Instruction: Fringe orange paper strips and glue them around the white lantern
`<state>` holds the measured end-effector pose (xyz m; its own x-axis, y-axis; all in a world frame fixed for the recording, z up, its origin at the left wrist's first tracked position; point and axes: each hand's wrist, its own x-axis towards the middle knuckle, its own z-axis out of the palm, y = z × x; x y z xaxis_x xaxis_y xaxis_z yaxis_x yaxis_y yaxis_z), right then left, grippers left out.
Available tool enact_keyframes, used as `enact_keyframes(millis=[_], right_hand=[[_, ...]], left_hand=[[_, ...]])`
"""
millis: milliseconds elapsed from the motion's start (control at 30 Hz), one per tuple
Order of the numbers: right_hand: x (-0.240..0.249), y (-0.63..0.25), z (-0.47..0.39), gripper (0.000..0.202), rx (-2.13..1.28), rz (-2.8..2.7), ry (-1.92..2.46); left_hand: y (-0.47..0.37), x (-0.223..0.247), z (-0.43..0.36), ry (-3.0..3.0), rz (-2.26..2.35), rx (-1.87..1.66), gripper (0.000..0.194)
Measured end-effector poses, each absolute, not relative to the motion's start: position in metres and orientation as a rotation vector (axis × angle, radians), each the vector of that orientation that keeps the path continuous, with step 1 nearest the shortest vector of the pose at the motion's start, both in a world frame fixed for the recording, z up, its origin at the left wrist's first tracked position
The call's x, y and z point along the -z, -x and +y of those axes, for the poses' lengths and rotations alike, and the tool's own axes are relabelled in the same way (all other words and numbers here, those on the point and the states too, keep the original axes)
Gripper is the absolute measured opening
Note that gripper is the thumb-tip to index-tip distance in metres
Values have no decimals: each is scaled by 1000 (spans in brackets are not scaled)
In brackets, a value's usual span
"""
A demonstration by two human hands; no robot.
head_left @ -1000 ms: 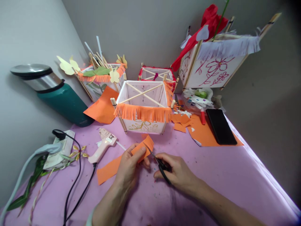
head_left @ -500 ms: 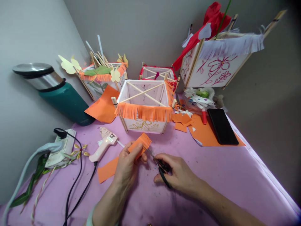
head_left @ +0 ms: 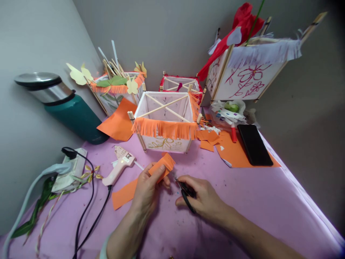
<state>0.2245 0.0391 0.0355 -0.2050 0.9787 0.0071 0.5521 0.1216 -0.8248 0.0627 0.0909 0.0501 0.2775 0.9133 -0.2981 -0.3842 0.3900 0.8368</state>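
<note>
My left hand [head_left: 149, 187] pinches a strip of orange paper [head_left: 162, 166] whose right end is cut into a fringe. My right hand [head_left: 206, 196] is wrapped round the black handles of a pair of scissors [head_left: 188, 197]. The scissors' tips point toward the fringed end, slightly apart from it as far as I can see. Another orange strip [head_left: 124, 194] lies on the table, partly behind my left hand. Just beyond my hands stands a stick-framed lantern box [head_left: 165, 138] with orange fringe along its front and right top edges.
A pink glue gun [head_left: 121, 167] with its cord lies left, near a power strip [head_left: 71, 172] and a teal bottle [head_left: 78, 117]. Orange scraps [head_left: 208, 138], a black phone [head_left: 254, 145] and a red marker [head_left: 233, 133] are right. More decorated boxes [head_left: 250, 73] stand behind.
The scissors have drawn back slightly from the paper's fringed end. My left hand and the orange strip have shifted slightly to the right.
</note>
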Motion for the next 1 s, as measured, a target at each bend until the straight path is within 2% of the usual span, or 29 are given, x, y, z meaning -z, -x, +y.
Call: enact_keyframes(millis=[667, 1000], right_hand=[[-30, -226, 39, 26, -817, -1858, 1506], [-30, -224, 38, 28, -858, -1829, 1506]], left_hand=[[-62, -51, 93, -703, 902, -980, 20], [-63, -49, 91, -710, 890, -942, 17]])
